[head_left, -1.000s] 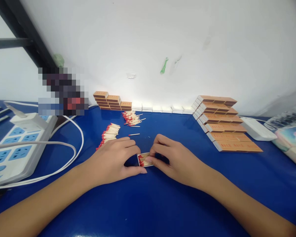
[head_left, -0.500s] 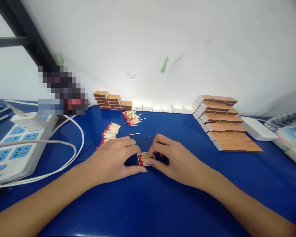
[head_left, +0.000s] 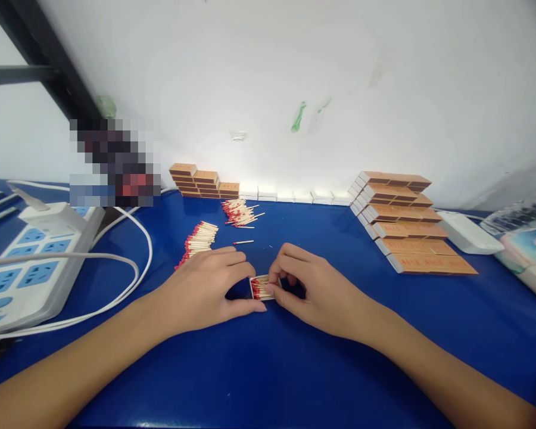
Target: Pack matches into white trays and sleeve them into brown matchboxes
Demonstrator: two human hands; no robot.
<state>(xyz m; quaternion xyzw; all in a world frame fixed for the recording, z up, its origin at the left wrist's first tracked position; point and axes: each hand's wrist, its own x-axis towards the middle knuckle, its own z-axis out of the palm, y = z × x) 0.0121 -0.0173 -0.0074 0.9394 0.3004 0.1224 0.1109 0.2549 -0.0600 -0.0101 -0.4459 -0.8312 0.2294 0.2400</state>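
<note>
A small white matchbox tray [head_left: 252,289] full of red-tipped matches [head_left: 259,287] lies on the blue table in front of me. My left hand [head_left: 218,283] steadies the tray's left end between thumb and forefinger. With thumb and fingertips closed together, my right hand [head_left: 301,283] pinches at the matches over the tray's right part, which it partly covers. Just beyond my left hand is a fanned row of matches [head_left: 201,237]. Farther back lie a looser heap of matches [head_left: 239,213] and a single match [head_left: 243,242].
Orange matchboxes stand stacked at the back left [head_left: 205,182] and in a stepped pile at the right [head_left: 411,229]. Between them, white trays [head_left: 290,195] line the wall. A power strip [head_left: 40,262] with white cables sits left; a white adapter [head_left: 469,232] lies right.
My right thumb and fingertips have shifted very slightly over the matches in the tray. My left hand and the tray stay in place.
</note>
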